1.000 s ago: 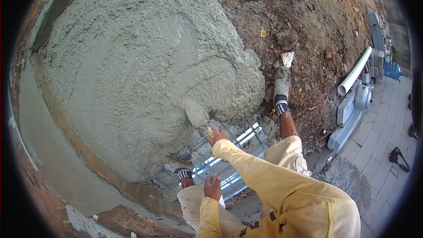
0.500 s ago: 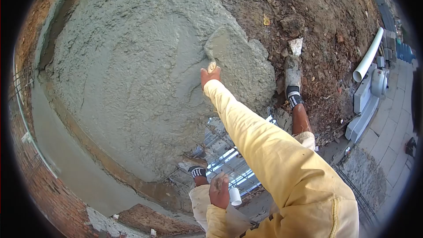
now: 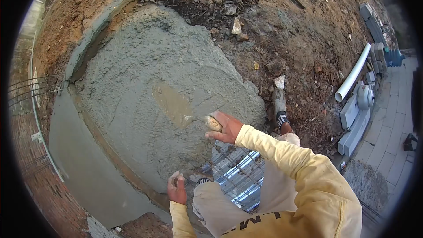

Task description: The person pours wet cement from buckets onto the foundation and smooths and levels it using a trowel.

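My right hand is wrapped round the pale, rounded handle of a trowel. The trowel's pointed blade, coated in wet cement, lies on the wet concrete and points up and to the left. Over the lower edge of the concrete, near my knee, my left hand is held with its fingers loosely bent and the thumb apart; nothing shows in it.
Steel mesh over shiny sheeting lies between my legs. A low concrete edge borders the pour, with a smooth grey strip at left. Rubble and soil, a white pipe and pale blocks lie to the right.
My right hand has drawn back toward me with the trowel, whose blade has swung to point left. My left hand has moved left and up. The view has shifted, showing more soil beyond.
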Motion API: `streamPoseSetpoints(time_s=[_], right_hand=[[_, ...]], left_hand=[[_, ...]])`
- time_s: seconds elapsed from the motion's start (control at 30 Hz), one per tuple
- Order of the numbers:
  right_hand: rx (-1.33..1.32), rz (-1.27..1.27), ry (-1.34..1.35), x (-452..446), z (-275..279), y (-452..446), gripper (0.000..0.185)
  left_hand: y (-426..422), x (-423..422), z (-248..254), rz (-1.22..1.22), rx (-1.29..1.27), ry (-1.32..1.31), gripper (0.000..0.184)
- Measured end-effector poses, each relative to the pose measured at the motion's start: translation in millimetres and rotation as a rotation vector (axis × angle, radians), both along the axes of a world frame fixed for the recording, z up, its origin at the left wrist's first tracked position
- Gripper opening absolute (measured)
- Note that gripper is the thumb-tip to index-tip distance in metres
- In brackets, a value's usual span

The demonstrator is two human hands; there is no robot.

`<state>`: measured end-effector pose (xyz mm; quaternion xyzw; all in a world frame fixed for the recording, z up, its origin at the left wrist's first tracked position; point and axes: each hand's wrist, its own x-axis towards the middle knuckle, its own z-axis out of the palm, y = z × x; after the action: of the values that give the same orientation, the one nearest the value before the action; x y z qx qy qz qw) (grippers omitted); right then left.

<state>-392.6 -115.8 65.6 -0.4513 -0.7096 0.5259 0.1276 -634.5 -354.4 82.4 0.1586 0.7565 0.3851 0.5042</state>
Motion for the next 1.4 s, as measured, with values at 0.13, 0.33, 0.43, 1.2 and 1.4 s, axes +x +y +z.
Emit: streamPoseSetpoints(time_s=[0.13, 0.33, 0.43, 1.2, 1.4], right_hand=[[-0.075, 0.138, -0.047, 39, -40, 34, 0.053], [-0.168, 0.668, -0.472, 176, -162, 200, 0.057], [-0.190, 0.627, -0.603, 276, -179, 282, 0.067], [0.174, 1.209, -0.747, 123, -213, 456, 0.048], [0.336, 1.487, -0.785, 13, -305, 506, 0.032]], left_hand=[[45, -44, 18, -0.234, -0.109, 0.361, 0.030], [-51, 24, 149, 0.168, -0.591, 0.595, 0.029], [-191, 90, 206, 0.016, -1.322, 0.665, 0.033], [162, 382, -43, 0.480, -0.841, -0.320, 0.027], [342, 338, -99, 0.942, -0.577, -0.460, 0.027]])
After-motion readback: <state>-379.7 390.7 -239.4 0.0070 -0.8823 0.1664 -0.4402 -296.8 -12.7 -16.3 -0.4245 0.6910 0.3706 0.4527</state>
